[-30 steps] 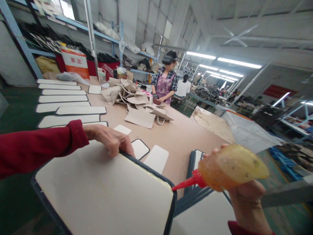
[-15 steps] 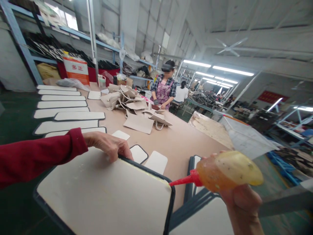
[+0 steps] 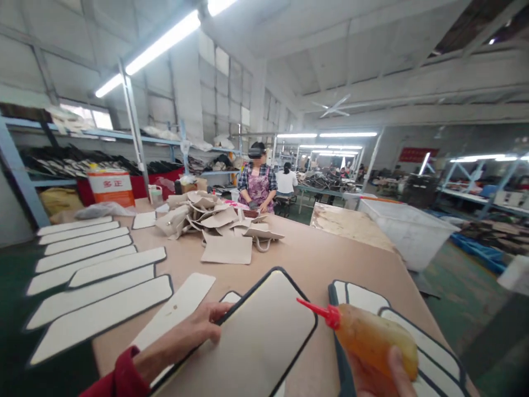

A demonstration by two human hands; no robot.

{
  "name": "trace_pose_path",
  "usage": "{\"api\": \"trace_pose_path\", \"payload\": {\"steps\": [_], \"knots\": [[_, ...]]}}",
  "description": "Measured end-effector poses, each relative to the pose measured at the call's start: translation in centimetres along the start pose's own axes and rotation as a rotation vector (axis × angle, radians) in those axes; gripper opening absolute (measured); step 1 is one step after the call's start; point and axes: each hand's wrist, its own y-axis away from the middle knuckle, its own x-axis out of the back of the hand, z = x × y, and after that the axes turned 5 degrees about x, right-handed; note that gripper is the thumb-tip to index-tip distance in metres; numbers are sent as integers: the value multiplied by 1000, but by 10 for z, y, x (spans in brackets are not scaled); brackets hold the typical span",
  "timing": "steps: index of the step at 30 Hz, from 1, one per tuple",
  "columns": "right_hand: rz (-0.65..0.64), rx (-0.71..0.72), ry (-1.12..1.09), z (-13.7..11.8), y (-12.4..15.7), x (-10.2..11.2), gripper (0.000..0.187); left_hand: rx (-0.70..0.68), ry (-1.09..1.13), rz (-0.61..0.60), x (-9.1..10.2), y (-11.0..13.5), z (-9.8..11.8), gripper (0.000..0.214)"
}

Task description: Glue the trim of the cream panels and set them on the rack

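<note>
My left hand (image 3: 198,331) grips the edge of a white panel with a dark border (image 3: 252,325), thumb on its face and fingers behind. A thin yellowish line runs along the panel's upper left edge. In my right hand (image 3: 376,375) is a soft glue bottle (image 3: 372,336) with amber liquid and a red pointed nozzle (image 3: 318,310). The nozzle tip hangs over the panel's right part; whether it touches cannot be made out. Under and beside my right hand lies a stack of dark-edged white panels (image 3: 430,331).
Several dark-edged panels (image 3: 103,309) lie in a row at the left. Beige bag pieces (image 3: 227,251) are heaped on the brown table (image 3: 297,248). Across it stands a co-worker (image 3: 258,184). A white bin (image 3: 409,226) is at the right, a red-and-white can (image 3: 109,188) at the back left.
The panel has turned, so its corner now points away from me. The nozzle has left the far right corner and sits over the right part. My view has levelled.
</note>
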Motion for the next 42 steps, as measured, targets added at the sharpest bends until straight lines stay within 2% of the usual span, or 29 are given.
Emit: {"api": "trace_pose_path", "payload": {"steps": [2,7,14,20,29,35,42], "knots": [[28,14,-93,7,-4,-1,47,5,7,4,-11,-2,2,68],[-74,136,-97,17,1,-20,59,37,-6,26,-25,-4,2,69],[-135,233,-20,25,-18,-17,54,37,0,-78,-32,-12,-3,66],[-146,234,3,26,-31,-15,57,14,8,-56,-34,-12,-7,64],[-147,217,18,27,-39,-15,52,61,-48,-44,-43,-13,12,66],[-158,218,43,28,-37,-16,57,41,-79,-29,-40,-10,6,66],[-182,220,99,32,-31,-17,63,41,-114,-9,-41,-6,13,66]]}}
